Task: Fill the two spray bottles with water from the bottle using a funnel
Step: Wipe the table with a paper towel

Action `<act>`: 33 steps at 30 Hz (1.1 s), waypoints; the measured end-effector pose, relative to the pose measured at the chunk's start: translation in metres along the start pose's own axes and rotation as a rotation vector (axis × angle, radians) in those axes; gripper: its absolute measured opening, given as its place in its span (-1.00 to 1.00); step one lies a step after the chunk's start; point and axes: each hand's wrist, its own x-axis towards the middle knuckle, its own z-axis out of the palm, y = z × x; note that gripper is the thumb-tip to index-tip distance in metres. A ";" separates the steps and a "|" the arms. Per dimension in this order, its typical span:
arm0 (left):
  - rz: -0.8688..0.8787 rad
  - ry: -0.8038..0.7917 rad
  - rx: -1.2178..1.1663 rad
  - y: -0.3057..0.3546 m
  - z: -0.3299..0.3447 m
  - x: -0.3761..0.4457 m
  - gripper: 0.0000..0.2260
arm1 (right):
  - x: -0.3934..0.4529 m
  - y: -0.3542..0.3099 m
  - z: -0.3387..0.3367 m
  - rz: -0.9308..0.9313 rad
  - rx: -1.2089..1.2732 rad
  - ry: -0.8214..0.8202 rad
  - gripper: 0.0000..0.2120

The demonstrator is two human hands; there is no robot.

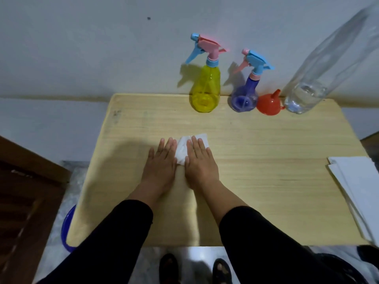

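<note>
Spray bottles, yellow [205, 87] and purple [245, 97], stand upright at the far edge, right of centre; my flat left hand [162, 160] and right hand [200, 160] rest near, the right nearer them, pressing a tissue [183, 149].

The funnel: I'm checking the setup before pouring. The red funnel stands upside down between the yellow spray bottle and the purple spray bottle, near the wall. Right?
Not quite. In the head view the red funnel does stand upside down near the wall, but it is between the purple spray bottle and the clear water bottle, not between the two spray bottles. The yellow spray bottle stands left of the purple one.
</note>
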 end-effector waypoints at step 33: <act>0.102 -0.042 0.141 0.156 0.045 -0.027 -0.53 | -0.100 0.133 -0.021 0.124 0.089 0.027 -0.49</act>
